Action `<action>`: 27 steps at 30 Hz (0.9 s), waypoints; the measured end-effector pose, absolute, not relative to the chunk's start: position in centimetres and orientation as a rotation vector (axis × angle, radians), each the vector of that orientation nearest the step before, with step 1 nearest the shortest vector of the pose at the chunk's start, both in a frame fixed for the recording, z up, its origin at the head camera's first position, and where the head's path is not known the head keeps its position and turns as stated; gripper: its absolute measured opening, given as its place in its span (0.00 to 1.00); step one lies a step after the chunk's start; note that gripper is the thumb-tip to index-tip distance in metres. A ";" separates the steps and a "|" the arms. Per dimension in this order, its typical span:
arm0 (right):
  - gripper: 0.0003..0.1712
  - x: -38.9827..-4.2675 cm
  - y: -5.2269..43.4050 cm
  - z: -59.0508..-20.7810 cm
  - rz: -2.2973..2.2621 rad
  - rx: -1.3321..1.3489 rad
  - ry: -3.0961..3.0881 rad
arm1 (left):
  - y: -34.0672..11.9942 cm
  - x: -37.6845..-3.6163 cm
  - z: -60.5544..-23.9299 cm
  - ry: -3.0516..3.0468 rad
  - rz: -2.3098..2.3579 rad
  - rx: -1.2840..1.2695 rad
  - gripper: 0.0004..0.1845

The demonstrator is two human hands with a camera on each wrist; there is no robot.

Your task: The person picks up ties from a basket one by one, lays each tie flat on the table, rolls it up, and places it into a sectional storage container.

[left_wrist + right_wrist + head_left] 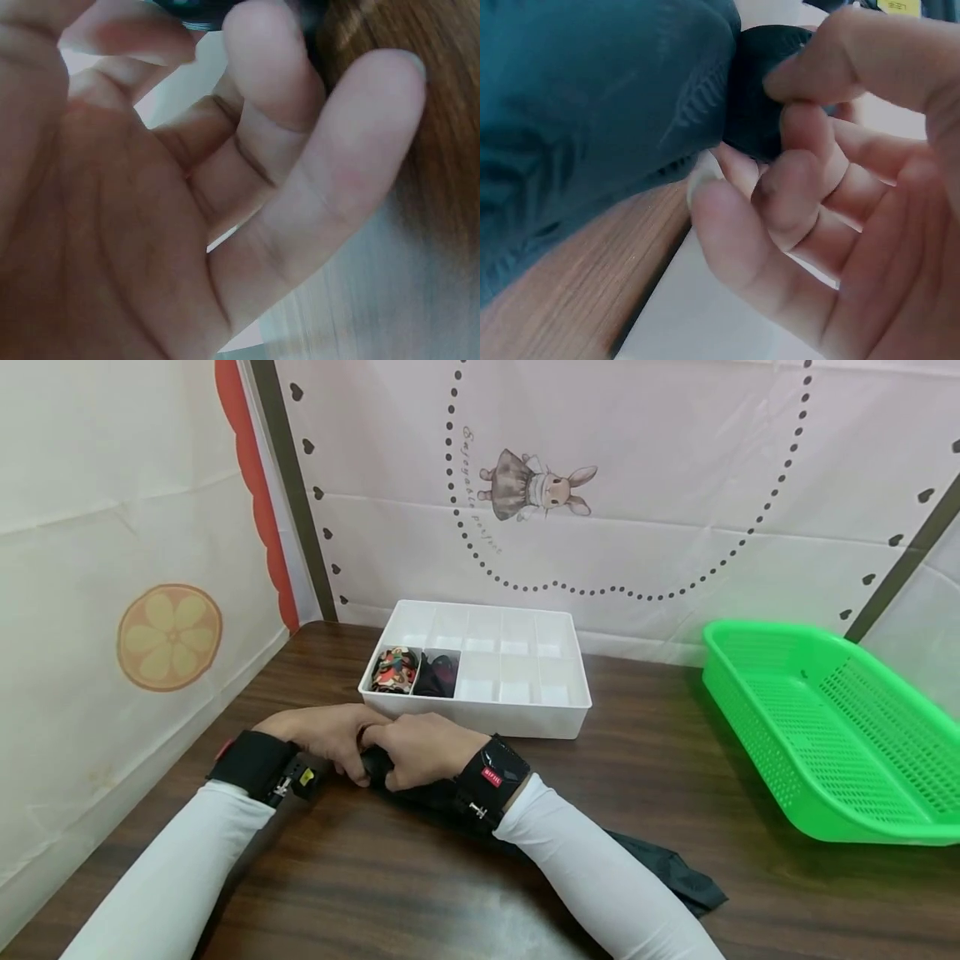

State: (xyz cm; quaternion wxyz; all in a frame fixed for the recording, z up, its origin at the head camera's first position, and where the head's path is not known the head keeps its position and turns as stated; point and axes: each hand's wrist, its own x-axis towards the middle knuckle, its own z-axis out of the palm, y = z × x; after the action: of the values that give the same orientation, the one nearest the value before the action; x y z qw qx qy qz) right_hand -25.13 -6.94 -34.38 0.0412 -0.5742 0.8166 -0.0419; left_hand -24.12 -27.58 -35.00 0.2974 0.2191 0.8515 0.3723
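A dark folded umbrella (660, 864) lies slantwise on the table, its loose fabric end at the lower right. In the right wrist view its cloth (607, 75) shows a leaf pattern beside the black handle (754, 90). My right hand (427, 747) pinches that handle between thumb and curled fingers. From the other side, my left hand (322, 735) holds the handle's end with its fingertips. The left wrist view shows only a dark sliver of the handle at the top edge, above the bent fingers. The right forearm covers the umbrella's middle.
Just behind the hands stands a white divided box (480, 718). Its front left compartments hold a colourful patterned bundle (394, 670) and a dark bundle (433, 677). A green plastic basket (810, 802) sits at the right. Printed cloth walls (660, 527) border the brown wooden table (337, 893).
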 end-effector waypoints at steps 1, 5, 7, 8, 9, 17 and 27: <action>0.22 -25.2 -6.9 -34.3 -0.131 -1.756 2.491 | -27.6 -24.2 -35.0 2.265 0.983 0.580 0.26; 0.19 -25.3 -6.9 -34.5 -0.110 -1.814 2.549 | -27.8 -24.6 -35.0 2.266 0.975 0.607 0.24; 0.17 -25.2 -6.9 -34.8 -0.090 -1.857 2.598 | -28.4 -25.2 -35.7 2.235 0.998 0.690 0.23; 0.17 -25.2 -6.9 -34.9 -0.079 -1.875 2.619 | -28.5 -25.3 -35.9 2.217 1.009 0.725 0.23; 0.17 -25.2 -7.0 -35.0 -0.066 -1.889 2.639 | -28.7 -25.5 -36.0 2.200 1.020 0.761 0.23; 0.22 -25.2 -6.9 -34.7 -0.091 -1.789 2.555 | -28.7 -25.6 -36.5 2.221 0.994 0.735 0.27; 0.14 -24.8 -7.2 -35.0 0.018 -1.878 2.675 | -27.6 -24.3 -35.2 2.274 0.997 0.516 0.31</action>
State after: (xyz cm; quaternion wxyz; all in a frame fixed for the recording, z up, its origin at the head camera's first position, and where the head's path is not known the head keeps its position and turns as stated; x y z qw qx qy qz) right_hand -24.83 -7.19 -35.02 -0.0635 -0.5734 0.8168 0.0055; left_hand -24.27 -27.59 -35.17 0.2981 0.1943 0.8559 0.3754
